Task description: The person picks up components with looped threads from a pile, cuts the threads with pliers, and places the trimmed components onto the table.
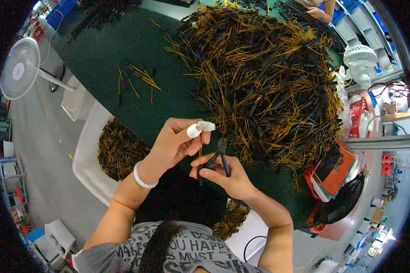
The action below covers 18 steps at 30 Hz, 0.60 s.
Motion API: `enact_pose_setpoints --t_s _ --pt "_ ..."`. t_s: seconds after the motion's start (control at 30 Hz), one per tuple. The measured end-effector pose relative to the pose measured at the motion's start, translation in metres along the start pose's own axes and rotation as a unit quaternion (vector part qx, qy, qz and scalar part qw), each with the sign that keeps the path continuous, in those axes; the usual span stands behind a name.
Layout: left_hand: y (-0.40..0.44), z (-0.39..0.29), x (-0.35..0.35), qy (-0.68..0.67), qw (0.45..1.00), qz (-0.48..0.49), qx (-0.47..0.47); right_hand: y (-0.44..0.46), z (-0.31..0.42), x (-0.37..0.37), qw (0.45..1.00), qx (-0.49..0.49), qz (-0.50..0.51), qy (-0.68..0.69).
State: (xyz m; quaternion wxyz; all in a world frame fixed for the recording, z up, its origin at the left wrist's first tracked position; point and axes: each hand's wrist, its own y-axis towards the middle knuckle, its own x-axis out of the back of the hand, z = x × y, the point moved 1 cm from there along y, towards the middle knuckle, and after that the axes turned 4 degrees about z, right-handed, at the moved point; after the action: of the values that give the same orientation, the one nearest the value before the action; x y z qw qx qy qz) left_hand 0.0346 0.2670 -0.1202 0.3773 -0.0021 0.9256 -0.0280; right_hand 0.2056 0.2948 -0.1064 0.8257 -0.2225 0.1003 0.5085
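Observation:
My left hand, with white tape wrapped round its thumb and a finger, pinches the upper end of a thin yellow wire. The wire hangs down to my right hand, where a dark piece shows at its lower end. In my right hand is a pair of diagonal cutters with dark handles, jaws pointing up and away from the wire. The fingertips of that hand are close to the wire; whether they grip it too, I cannot tell. Beyond both hands lies a large pile of yellow wires with black sleeves.
Several loose wires lie on the green table. A white bin full of similar pieces stands at the left. A white fan is further left. Orange booklets sit at the right. Another person's hand shows at the back.

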Motion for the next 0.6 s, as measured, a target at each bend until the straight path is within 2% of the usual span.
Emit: enact_pose_setpoints --t_s 0.33,0.4,0.5,0.57,0.6 --pt "-0.001 -0.001 0.000 0.037 0.999 -0.021 -0.001 0.001 -0.003 0.001 0.999 -0.020 0.012 -0.029" --pt "-0.002 -0.001 -0.006 0.051 0.993 -0.096 -0.043 0.001 -0.005 0.000 0.999 -0.027 0.012 -0.032" --pt "-0.003 0.003 -0.003 0.084 0.990 -0.092 -0.059 0.001 -0.009 -0.001 1.000 -0.010 0.002 -0.014" --pt "-0.005 -0.004 -0.016 0.069 0.994 -0.084 -0.021 0.001 -0.011 0.001 0.999 0.003 -0.029 -0.017" --pt "-0.007 -0.005 -0.021 0.053 0.995 -0.078 0.016 -0.002 -0.008 0.001 0.995 0.009 -0.071 -0.071"
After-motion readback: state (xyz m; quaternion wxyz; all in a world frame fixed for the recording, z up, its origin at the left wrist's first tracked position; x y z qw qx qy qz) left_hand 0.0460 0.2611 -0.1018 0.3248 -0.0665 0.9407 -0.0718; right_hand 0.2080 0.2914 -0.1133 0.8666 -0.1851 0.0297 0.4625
